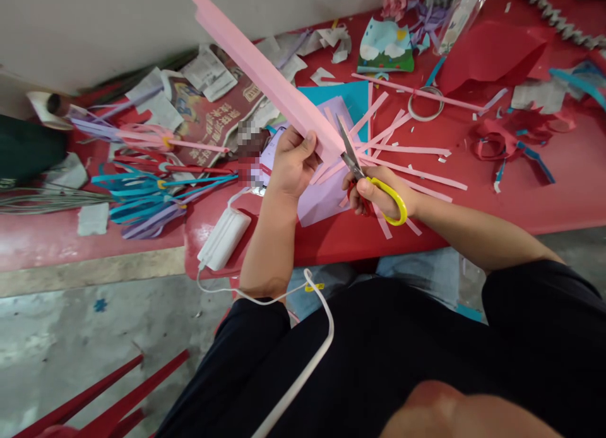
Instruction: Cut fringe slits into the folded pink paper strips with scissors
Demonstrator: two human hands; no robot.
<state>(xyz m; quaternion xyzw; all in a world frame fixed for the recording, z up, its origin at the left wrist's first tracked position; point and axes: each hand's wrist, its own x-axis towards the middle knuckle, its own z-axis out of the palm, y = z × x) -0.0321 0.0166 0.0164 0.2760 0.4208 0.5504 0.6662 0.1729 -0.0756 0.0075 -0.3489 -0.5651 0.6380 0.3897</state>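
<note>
A long folded strip of pink paper (pixel 269 78) slants from the upper left down to the middle, its lower end pinched between the thumb and fingers of my left hand (pixel 296 160). My right hand (pixel 379 192) is closed round the red and yellow handles of the scissors (pixel 351 155). The blades stand apart at the paper's lower end. Several narrow pink strips (pixel 411 168) fan out beneath and beyond my right hand. Under both hands lie a purple sheet (pixel 312 207) and a blue sheet (pixel 307 96).
The red table (pixel 511 198) bears a white power bank (pixel 225 236) with a cable, blue paper strips (pixel 137 195), newspaper (pixel 208 119), a tape roll (pixel 426 105), red scraps (pixel 495 144) and a clear bottle (pixel 461 18). A white cable (pixel 307 375) hangs before my chest.
</note>
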